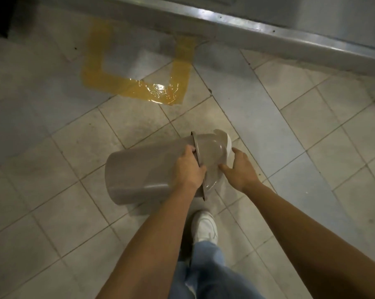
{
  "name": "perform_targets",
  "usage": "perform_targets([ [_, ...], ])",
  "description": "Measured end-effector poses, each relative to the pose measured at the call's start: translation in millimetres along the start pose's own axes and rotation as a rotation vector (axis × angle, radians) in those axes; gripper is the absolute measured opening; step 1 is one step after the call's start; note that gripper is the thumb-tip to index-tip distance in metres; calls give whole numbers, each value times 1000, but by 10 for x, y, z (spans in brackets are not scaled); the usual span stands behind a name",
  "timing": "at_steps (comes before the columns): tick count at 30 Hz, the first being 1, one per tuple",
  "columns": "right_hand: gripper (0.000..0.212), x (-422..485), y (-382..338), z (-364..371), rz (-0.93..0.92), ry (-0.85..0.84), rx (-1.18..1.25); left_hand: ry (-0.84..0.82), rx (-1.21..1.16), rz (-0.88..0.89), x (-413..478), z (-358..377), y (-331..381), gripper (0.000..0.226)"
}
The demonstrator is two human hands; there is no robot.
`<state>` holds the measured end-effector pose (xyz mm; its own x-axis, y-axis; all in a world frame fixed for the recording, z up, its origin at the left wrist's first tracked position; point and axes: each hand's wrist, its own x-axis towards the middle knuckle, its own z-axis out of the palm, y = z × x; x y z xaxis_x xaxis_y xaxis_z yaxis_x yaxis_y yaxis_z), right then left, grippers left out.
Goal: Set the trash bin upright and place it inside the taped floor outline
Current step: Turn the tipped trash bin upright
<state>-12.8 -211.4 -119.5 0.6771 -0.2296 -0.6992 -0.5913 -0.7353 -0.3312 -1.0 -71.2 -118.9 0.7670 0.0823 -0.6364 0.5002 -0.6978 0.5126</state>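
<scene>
The grey trash bin (139, 169) lies tipped on its side on the tiled floor (312, 130), well short of the yellow taped outline (137, 87) up at 11 o'clock. The left hand (187, 169) grips its rim; the right hand (239, 169), fingers spread, presses the domed lid (212, 152).
</scene>
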Motion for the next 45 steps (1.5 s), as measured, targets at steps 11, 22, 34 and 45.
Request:
perform_targets([
  [11, 76, 45, -13, 110, -37, -51, 39, -1, -51, -61, 113, 78, 40, 28],
  [22, 55, -107, -109, 14, -37, -12, 284, 20, -125, 1, -40, -155, -71, 26],
  [34, 43, -483, -412, -272, 53, 95, 577, -65, -432, -11, -435, -797, -235, 14],
  [45, 97, -574, -431, -259, 125, -42, 698, -89, -879, -132, -428, -1084, -653, 17],
])
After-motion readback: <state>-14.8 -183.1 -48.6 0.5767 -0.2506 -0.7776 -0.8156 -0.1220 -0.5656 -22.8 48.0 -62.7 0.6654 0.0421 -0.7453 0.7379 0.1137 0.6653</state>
